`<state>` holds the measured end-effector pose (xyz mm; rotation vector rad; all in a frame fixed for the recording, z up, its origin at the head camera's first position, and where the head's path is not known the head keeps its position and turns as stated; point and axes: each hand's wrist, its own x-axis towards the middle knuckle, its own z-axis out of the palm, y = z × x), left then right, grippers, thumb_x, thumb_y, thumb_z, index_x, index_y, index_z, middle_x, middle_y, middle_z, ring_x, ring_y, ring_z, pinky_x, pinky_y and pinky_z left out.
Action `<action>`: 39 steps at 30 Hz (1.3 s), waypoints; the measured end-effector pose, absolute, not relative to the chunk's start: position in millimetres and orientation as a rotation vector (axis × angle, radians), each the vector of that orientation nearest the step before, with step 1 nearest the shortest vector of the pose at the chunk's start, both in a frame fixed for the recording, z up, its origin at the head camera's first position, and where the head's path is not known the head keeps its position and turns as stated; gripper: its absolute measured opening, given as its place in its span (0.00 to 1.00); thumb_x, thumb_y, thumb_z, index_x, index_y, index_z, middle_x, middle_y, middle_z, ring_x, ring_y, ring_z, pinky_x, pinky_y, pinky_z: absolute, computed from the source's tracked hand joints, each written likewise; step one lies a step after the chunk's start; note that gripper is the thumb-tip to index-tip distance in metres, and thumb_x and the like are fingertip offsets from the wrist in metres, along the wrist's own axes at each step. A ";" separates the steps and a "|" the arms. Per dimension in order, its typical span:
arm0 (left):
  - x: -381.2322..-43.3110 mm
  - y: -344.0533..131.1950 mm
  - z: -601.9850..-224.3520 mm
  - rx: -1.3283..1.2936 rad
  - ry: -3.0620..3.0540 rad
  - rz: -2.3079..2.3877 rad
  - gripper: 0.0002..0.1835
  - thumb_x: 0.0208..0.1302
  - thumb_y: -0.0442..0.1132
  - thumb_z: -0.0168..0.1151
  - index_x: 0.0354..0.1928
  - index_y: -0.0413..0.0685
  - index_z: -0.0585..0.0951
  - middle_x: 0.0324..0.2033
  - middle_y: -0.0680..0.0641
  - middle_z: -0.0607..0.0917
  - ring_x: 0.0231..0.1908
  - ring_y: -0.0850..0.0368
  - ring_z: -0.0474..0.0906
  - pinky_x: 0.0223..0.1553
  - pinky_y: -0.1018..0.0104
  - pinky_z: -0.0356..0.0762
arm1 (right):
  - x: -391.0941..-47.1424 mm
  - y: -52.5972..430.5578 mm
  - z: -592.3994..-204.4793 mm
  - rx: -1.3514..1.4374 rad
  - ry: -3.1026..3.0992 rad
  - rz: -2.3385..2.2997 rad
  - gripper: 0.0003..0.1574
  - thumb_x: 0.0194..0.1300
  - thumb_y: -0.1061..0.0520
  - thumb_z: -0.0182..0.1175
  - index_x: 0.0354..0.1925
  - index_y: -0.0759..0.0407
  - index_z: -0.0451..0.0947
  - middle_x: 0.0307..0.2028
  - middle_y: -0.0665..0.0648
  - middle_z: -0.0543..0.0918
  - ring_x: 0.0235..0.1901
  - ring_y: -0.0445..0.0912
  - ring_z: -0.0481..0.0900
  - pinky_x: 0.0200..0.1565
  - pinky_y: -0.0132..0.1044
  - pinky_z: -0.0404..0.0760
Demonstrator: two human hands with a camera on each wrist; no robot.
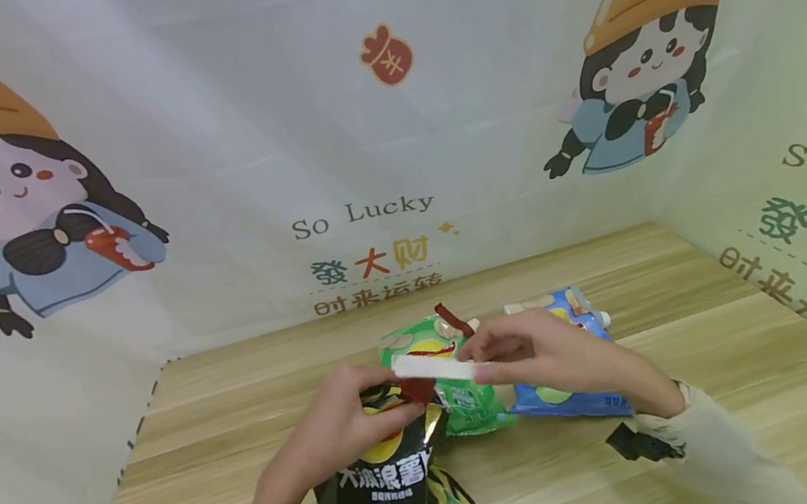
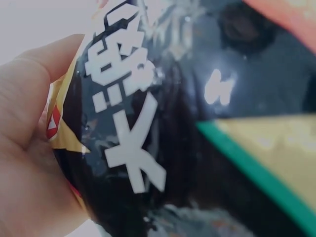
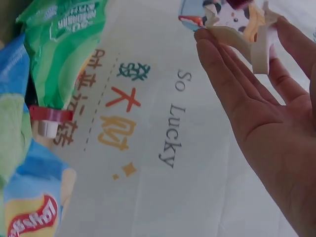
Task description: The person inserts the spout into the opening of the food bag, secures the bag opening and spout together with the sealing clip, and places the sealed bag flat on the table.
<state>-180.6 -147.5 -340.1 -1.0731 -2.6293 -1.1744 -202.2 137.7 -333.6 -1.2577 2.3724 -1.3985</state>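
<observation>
My left hand [image 1: 352, 418] grips the gathered top of a black crisp bag [image 1: 393, 476], its thumb toward me and fingers behind. In the left wrist view the black bag [image 2: 187, 123] fills most of the picture beside that hand [image 2: 34, 143]. Between thumb and fingertips my right hand [image 1: 544, 352] pinches a white plastic bag clip [image 1: 433, 366] right above the bag's top. The clip [image 3: 260, 49] looks spread into two arms in the right wrist view. A dark red piece [image 1: 417, 389] shows between the left fingertips, just under the white clip.
Behind the hands lies a green crisp bag [image 1: 467, 404] with a red clip [image 1: 455, 320] across its top. To its right is a blue crisp bag [image 1: 573, 405], partly covered by the right hand, with a grey clip [image 1: 582, 301]. A printed cloth [image 1: 251, 178] surrounds the wooden tabletop [image 1: 227, 416].
</observation>
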 end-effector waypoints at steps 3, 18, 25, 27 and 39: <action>-180.2 -149.5 -339.2 -1.014 -2.651 -1.199 0.09 0.62 0.44 0.71 0.43 0.54 0.87 0.35 0.59 0.87 0.30 0.63 0.76 0.32 0.69 0.75 | -197.5 125.9 -338.7 -1.261 2.310 -1.377 0.06 0.71 0.53 0.62 0.45 0.50 0.81 0.47 0.50 0.85 0.47 0.43 0.85 0.49 0.39 0.82; -180.2 -147.6 -339.1 -0.849 -2.610 -1.234 0.10 0.58 0.46 0.74 0.42 0.59 0.88 0.39 0.60 0.87 0.36 0.63 0.79 0.39 0.68 0.78 | -194.2 99.9 -366.6 -1.308 2.347 -1.603 0.03 0.70 0.56 0.63 0.39 0.53 0.83 0.52 0.56 0.84 0.54 0.47 0.82 0.52 0.38 0.81; -180.2 -144.1 -341.3 -0.887 -2.597 -1.199 0.12 0.59 0.39 0.73 0.45 0.54 0.88 0.37 0.57 0.88 0.29 0.62 0.75 0.31 0.70 0.73 | -193.8 95.8 -370.2 -1.275 2.343 -1.666 0.02 0.64 0.56 0.69 0.37 0.52 0.84 0.57 0.54 0.81 0.58 0.50 0.78 0.55 0.39 0.79; -180.7 -142.6 -342.7 -0.910 -2.574 -1.176 0.11 0.58 0.37 0.73 0.44 0.52 0.88 0.36 0.56 0.88 0.30 0.63 0.75 0.32 0.70 0.73 | -193.4 95.0 -370.8 -1.243 2.325 -1.697 0.04 0.63 0.57 0.70 0.36 0.53 0.83 0.57 0.55 0.80 0.59 0.50 0.77 0.56 0.39 0.78; -181.4 -135.0 -350.7 -1.030 -2.509 -1.159 0.10 0.58 0.37 0.73 0.43 0.50 0.87 0.38 0.55 0.88 0.34 0.63 0.80 0.38 0.67 0.79 | -195.0 95.0 -370.5 -1.012 2.181 -1.692 0.38 0.61 0.54 0.71 0.67 0.52 0.70 0.62 0.54 0.77 0.59 0.47 0.78 0.59 0.38 0.76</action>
